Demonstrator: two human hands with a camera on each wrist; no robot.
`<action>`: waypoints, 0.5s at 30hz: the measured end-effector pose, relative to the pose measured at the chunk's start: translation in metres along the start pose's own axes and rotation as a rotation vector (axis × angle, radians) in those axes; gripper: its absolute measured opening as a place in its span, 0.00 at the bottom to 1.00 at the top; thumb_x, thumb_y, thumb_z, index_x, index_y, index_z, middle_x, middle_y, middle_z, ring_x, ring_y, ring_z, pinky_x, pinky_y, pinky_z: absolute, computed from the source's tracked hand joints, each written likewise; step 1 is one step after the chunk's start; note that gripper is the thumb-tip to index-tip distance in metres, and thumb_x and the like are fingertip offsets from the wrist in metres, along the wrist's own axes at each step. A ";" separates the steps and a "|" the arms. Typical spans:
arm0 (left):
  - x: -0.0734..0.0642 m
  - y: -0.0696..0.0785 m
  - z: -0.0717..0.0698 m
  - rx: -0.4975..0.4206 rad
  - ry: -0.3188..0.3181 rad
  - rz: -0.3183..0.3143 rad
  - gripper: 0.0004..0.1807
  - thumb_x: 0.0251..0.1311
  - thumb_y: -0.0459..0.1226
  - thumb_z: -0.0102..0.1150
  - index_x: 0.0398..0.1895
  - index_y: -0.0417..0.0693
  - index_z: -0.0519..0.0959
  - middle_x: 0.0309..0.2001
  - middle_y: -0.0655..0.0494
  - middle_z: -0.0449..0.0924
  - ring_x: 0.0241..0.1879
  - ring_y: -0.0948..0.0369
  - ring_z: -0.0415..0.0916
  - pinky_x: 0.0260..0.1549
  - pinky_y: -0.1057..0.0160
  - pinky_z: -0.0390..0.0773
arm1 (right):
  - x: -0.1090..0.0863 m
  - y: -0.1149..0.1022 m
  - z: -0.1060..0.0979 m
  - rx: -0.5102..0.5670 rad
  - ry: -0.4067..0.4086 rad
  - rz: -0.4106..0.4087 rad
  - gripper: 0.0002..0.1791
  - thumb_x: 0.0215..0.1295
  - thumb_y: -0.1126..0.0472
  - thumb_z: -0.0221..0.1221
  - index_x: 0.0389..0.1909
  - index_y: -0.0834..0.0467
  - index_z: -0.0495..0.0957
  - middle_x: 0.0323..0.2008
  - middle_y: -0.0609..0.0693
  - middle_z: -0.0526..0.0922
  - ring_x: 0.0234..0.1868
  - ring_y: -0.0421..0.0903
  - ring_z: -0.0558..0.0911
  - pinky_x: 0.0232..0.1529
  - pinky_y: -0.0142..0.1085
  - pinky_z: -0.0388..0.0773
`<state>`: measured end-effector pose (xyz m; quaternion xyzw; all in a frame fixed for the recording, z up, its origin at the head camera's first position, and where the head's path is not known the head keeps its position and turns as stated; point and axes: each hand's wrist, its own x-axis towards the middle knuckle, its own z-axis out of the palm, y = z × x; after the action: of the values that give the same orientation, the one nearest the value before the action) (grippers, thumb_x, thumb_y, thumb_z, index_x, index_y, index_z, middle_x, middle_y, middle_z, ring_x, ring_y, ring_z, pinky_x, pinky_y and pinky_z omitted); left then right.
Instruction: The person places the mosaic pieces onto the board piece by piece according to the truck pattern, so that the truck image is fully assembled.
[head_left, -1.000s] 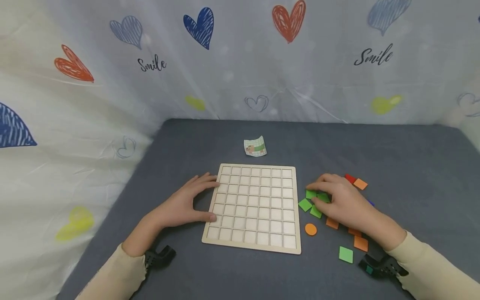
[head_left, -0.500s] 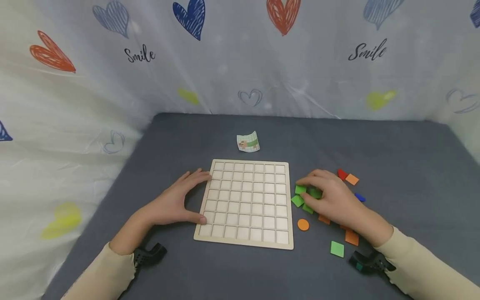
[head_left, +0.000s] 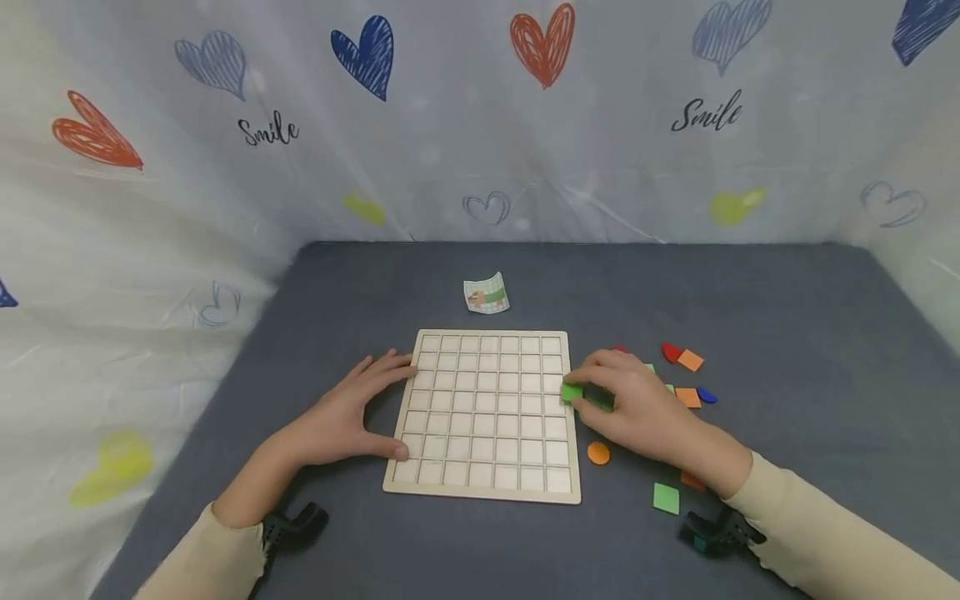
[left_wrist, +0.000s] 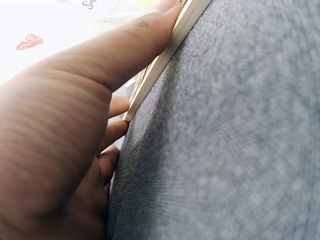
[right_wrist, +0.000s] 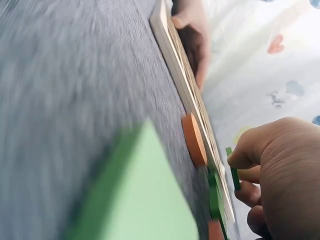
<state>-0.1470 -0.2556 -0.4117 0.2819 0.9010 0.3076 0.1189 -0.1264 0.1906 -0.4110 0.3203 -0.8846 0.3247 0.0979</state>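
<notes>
A square wooden grid board (head_left: 482, 404) with bare white cells lies on the dark grey cloth. My left hand (head_left: 337, 421) rests at its left side, thumb on the near part of the rim and fingertips at the far part. Between thumb and fingers, my right hand (head_left: 637, 404) pinches a green square tile (head_left: 572, 392) over the board's right rim. The right wrist view shows that tile (right_wrist: 233, 168) on edge in the fingertips, above the board's side. More green tiles lie partly hidden under the right hand.
Right of the board lie an orange disc (head_left: 598, 453), a light green square (head_left: 666, 498), orange squares (head_left: 688, 397), a red piece (head_left: 671, 352) and a blue piece (head_left: 707, 395). A small picture card (head_left: 486, 293) lies behind the board. A printed curtain (head_left: 420, 167) hangs behind the table.
My right hand has lifted a green tile from the pile and brought it left to the board's right rim. The left hand stays at the board. The head view has shifted slightly.
</notes>
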 end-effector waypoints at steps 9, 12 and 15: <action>0.003 0.001 0.000 0.050 -0.011 0.030 0.64 0.47 0.65 0.83 0.87 0.57 0.63 0.88 0.55 0.53 0.88 0.48 0.39 0.84 0.33 0.40 | 0.005 -0.008 0.012 -0.004 -0.043 -0.005 0.12 0.69 0.62 0.71 0.51 0.52 0.91 0.47 0.40 0.83 0.44 0.40 0.77 0.43 0.39 0.80; 0.002 0.002 0.001 0.065 -0.009 0.032 0.65 0.46 0.66 0.83 0.87 0.56 0.63 0.88 0.54 0.52 0.88 0.48 0.40 0.84 0.34 0.40 | 0.005 -0.008 0.014 -0.016 -0.031 -0.024 0.11 0.69 0.62 0.71 0.50 0.52 0.91 0.46 0.40 0.83 0.43 0.39 0.77 0.42 0.39 0.78; 0.000 0.002 0.000 0.068 0.000 0.028 0.66 0.45 0.66 0.83 0.87 0.57 0.63 0.88 0.55 0.53 0.88 0.48 0.40 0.84 0.34 0.41 | 0.006 -0.007 0.014 -0.018 -0.023 -0.042 0.11 0.69 0.62 0.70 0.50 0.51 0.92 0.47 0.40 0.83 0.44 0.39 0.77 0.43 0.39 0.79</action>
<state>-0.1459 -0.2544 -0.4100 0.2983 0.9069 0.2783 0.1050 -0.1264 0.1743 -0.4160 0.3417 -0.8815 0.3109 0.0974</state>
